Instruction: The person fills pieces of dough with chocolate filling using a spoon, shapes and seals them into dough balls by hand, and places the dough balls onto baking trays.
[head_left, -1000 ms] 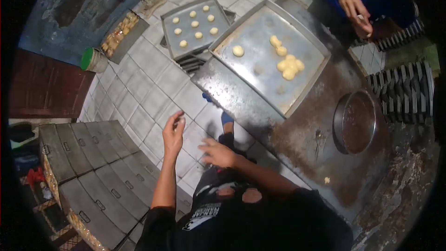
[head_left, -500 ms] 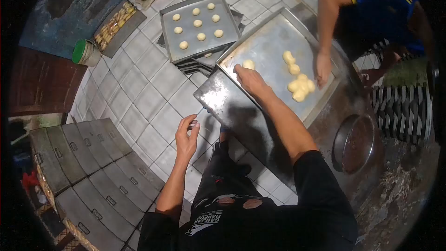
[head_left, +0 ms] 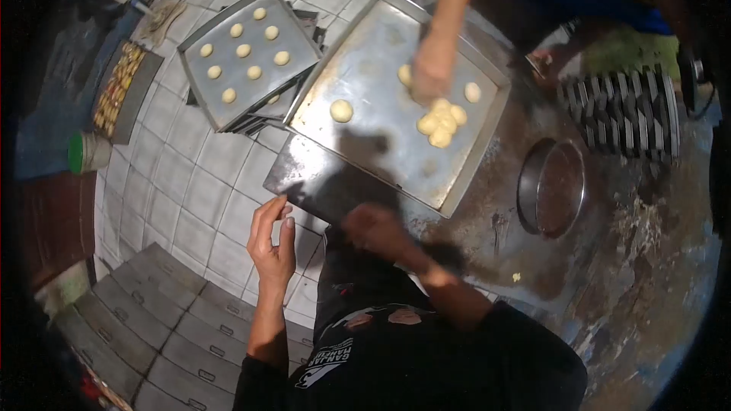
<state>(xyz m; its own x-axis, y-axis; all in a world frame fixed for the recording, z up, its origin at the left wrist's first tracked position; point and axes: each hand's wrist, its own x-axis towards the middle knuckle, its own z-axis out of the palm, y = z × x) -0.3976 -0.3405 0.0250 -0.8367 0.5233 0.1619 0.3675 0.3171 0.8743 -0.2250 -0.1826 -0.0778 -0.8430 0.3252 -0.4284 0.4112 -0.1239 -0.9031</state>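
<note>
My left hand (head_left: 272, 240) is held over the tiled floor, its fingers bent and apart from the thumb, with nothing between them. My right hand (head_left: 375, 230) is near the front edge of the table (head_left: 304, 175), smeared by motion; what it holds, if anything, cannot be made out. Beyond it lies a large metal tray (head_left: 365, 68) with a single dough ball (head_left: 341, 111) at its left and a cluster of dough balls (head_left: 441, 123) to the right. One more dough ball (head_left: 472, 92) sits near the tray's right side.
Across the table a co-worker's hand (head_left: 434, 65) reaches over the tray. A smaller tray (head_left: 228, 34) of several dough balls rests on a stack at left. A round pan (head_left: 551, 189), stacked metal molds (head_left: 624, 114), a green-lidded bucket (head_left: 90, 152) and lidded grey boxes (head_left: 145, 304) surround.
My right hand has come back from the large tray towards my body. The co-worker's hand has moved to the dough, and one ball now lies apart at the right. The view has shifted.
</note>
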